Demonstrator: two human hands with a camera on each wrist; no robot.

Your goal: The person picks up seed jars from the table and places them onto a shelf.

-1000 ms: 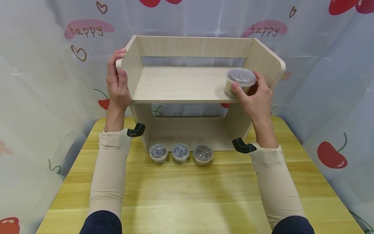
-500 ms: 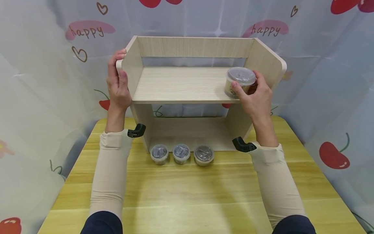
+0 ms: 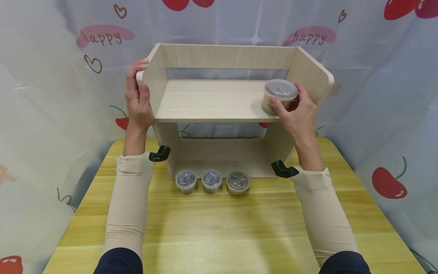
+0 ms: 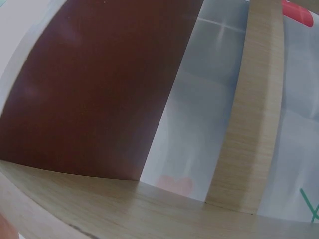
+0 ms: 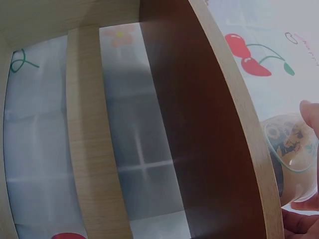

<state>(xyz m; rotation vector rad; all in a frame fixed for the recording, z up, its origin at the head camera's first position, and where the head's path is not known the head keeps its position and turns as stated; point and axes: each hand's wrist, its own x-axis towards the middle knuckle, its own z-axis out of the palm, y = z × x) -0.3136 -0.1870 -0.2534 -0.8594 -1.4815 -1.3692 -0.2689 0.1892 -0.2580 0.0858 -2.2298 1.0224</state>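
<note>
A two-tier light wood shelf (image 3: 212, 97) stands on the table in the head view. My left hand (image 3: 138, 101) holds its left side panel, fingertips over the edge and thumb at the front. With thumb and fingers on either side, my right hand (image 3: 301, 112) grips a round clear-lidded plastic tub (image 3: 281, 90) at the right end of the upper tier. The tub is upright, and some of the fingers are hidden behind it. In the right wrist view, the tub (image 5: 294, 149) shows a printed pattern beyond the shelf board's edge.
Three smaller lidded tubs stand in a row before the lower tier: a left tub (image 3: 186, 181), a middle tub (image 3: 211, 180) and a right tub (image 3: 238, 182). The wooden table (image 3: 219, 232) extends toward me. A printed curtain (image 3: 219, 23) hangs behind and at both sides.
The tub and my right hand have shifted very slightly to the left on the upper tier. My left hand stays on the side panel.
</note>
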